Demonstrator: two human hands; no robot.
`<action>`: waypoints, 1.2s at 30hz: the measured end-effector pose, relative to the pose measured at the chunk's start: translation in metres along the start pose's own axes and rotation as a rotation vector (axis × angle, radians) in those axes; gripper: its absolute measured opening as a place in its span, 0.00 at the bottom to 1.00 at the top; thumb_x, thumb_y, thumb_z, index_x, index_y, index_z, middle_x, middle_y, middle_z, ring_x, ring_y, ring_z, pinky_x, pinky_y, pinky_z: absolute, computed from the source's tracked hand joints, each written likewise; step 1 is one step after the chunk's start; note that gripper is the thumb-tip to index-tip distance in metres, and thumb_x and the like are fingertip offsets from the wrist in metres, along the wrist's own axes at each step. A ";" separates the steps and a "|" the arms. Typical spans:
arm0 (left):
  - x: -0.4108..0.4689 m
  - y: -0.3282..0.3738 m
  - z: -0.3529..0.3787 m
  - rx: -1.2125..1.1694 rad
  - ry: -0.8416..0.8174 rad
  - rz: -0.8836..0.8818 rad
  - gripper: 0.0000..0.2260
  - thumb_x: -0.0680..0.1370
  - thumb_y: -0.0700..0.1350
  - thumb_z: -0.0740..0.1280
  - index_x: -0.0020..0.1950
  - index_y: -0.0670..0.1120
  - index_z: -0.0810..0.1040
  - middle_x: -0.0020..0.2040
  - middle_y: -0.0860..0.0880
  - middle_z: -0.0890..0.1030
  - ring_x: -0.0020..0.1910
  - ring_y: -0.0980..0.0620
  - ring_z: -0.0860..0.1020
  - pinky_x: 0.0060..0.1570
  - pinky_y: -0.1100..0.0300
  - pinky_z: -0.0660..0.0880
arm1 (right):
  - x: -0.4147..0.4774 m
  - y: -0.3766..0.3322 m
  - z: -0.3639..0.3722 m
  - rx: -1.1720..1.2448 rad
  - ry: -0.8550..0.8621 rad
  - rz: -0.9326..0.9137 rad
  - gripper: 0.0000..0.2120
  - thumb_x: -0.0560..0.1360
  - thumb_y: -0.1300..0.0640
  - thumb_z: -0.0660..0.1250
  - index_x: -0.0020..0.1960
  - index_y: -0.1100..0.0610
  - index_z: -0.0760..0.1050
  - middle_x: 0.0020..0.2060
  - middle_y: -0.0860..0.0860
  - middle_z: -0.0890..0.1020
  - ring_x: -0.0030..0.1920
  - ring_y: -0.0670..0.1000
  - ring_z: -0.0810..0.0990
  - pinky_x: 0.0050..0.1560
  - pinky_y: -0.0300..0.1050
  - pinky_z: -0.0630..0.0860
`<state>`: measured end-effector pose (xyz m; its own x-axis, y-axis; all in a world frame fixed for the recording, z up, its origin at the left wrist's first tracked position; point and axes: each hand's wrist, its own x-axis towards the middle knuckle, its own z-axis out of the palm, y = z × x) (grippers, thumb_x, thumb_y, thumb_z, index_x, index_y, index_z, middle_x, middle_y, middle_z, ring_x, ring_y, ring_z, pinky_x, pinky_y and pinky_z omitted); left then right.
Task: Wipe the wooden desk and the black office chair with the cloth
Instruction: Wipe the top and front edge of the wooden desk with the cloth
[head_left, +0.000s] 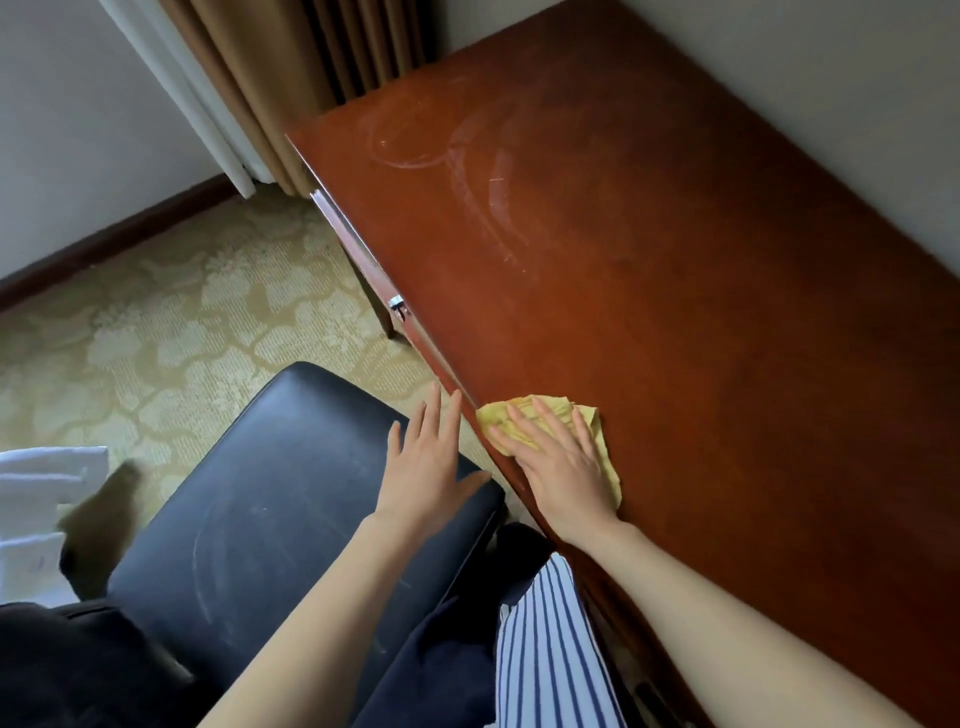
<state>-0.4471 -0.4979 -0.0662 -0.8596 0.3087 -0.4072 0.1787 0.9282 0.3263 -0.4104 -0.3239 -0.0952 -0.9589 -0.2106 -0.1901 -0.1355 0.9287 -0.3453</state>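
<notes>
Desk step: right hand (563, 467) flat, fingers straight, pressing yellow cloth (550, 415) on surface (675, 312) near edge. Left hand (431, 462) spread, possibly resting on chair (270, 499). Next: sweep toward white smears (467, 171).

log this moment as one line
step: desk wipe | right hand: flat on cloth, desk near edge | left hand: open over chair seat | desk far end: dust smears
</notes>
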 end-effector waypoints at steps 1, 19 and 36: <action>-0.001 0.001 -0.003 -0.010 -0.002 0.024 0.41 0.77 0.60 0.63 0.78 0.48 0.40 0.78 0.46 0.40 0.77 0.47 0.46 0.73 0.46 0.48 | -0.010 -0.003 0.002 0.026 0.013 0.025 0.23 0.81 0.57 0.57 0.72 0.39 0.63 0.74 0.41 0.60 0.76 0.48 0.51 0.74 0.51 0.37; -0.030 0.194 -0.049 -0.691 -0.401 0.434 0.14 0.80 0.54 0.60 0.56 0.49 0.79 0.53 0.49 0.82 0.55 0.51 0.78 0.59 0.55 0.73 | -0.138 -0.003 -0.124 1.127 0.868 0.754 0.18 0.83 0.56 0.53 0.56 0.34 0.73 0.60 0.38 0.77 0.62 0.38 0.74 0.61 0.37 0.71; -0.069 0.275 -0.069 -0.903 -0.412 0.635 0.10 0.80 0.50 0.62 0.56 0.48 0.79 0.52 0.47 0.83 0.51 0.50 0.80 0.50 0.60 0.77 | -0.187 0.021 -0.188 1.138 0.921 0.467 0.19 0.83 0.59 0.53 0.67 0.42 0.71 0.69 0.39 0.70 0.69 0.37 0.66 0.68 0.41 0.67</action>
<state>-0.3719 -0.2788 0.1104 -0.4896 0.8598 -0.1450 -0.0266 0.1514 0.9881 -0.2806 -0.2075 0.1061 -0.7348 0.6782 -0.0098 0.0572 0.0476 -0.9972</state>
